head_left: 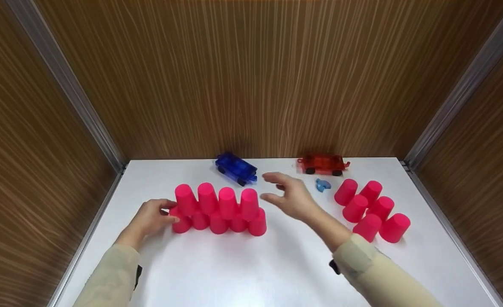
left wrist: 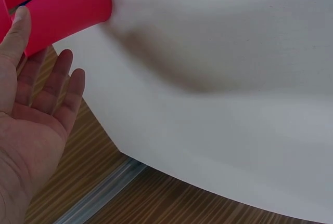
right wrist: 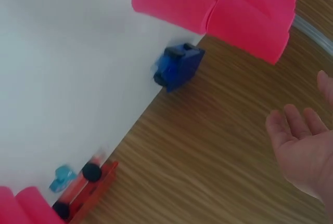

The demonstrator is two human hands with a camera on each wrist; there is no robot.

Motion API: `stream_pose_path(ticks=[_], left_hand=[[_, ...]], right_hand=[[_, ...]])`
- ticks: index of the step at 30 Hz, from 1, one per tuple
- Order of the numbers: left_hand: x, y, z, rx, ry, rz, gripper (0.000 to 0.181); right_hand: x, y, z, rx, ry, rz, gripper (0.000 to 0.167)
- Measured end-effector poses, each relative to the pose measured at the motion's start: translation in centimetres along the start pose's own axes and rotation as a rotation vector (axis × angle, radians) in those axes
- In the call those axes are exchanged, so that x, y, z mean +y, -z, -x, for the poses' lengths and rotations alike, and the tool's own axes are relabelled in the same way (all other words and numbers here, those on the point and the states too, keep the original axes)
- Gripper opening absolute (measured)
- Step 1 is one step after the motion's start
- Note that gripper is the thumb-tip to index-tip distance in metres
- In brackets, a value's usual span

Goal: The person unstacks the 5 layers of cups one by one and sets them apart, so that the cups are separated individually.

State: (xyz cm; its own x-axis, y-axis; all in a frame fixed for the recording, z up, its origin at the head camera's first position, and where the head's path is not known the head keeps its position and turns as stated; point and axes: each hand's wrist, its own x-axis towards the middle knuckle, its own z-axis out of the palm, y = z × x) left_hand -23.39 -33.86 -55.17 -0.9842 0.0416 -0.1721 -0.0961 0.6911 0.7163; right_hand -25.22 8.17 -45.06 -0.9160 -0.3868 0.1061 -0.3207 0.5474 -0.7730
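Observation:
Several pink cups stand upside down in a two-level row; an upper cup (head_left: 228, 202) and a lower cup (head_left: 219, 224) are near its middle. At the row's left end, my left hand (head_left: 151, 217) holds the lower end cup (left wrist: 73, 11) between thumb and index finger. Its other fingers extend loosely, and the index finger is mostly hidden behind the cup. To the right of the row, my right hand (head_left: 292, 196) hovers with fingers and thumb spread apart. Nothing is between them, and the nearest upper cup (head_left: 249, 204) stands a short way off.
More upside-down pink cups (head_left: 355, 209) are grouped at the right of the white table (head_left: 242, 273). Behind the row lies a blue toy wagon (head_left: 236, 167). A red toy wagon (head_left: 323, 163) and a small light-blue piece (head_left: 323, 185) sit farther right. Wood-patterned panels (head_left: 255, 81) border the table.

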Motion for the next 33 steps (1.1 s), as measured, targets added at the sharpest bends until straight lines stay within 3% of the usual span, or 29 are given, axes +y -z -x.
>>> stream_pose_path(ticks=[5,11,19,33], left_hand=[[0.1,-0.1,-0.2,0.003,-0.006,0.024,0.051],[0.2,-0.1,-0.3,0.001,0.011,0.019,0.052],[0.2,-0.1,-0.2,-0.007,0.034,0.016,0.053],[-0.2,-0.2,-0.3,-0.001,0.013,0.007,0.053]], right_hand=[[-0.4,-2.4,-1.3,-0.045,-0.013,0.020,0.059],[-0.1,-3.9,-1.9,-0.076,-0.002,0.020,0.063],[0.2,-4.9,-2.2,-0.065,0.013,0.037,0.063],[0.7,-5.7,-2.2,-0.061,-0.029,0.039,0.057]])
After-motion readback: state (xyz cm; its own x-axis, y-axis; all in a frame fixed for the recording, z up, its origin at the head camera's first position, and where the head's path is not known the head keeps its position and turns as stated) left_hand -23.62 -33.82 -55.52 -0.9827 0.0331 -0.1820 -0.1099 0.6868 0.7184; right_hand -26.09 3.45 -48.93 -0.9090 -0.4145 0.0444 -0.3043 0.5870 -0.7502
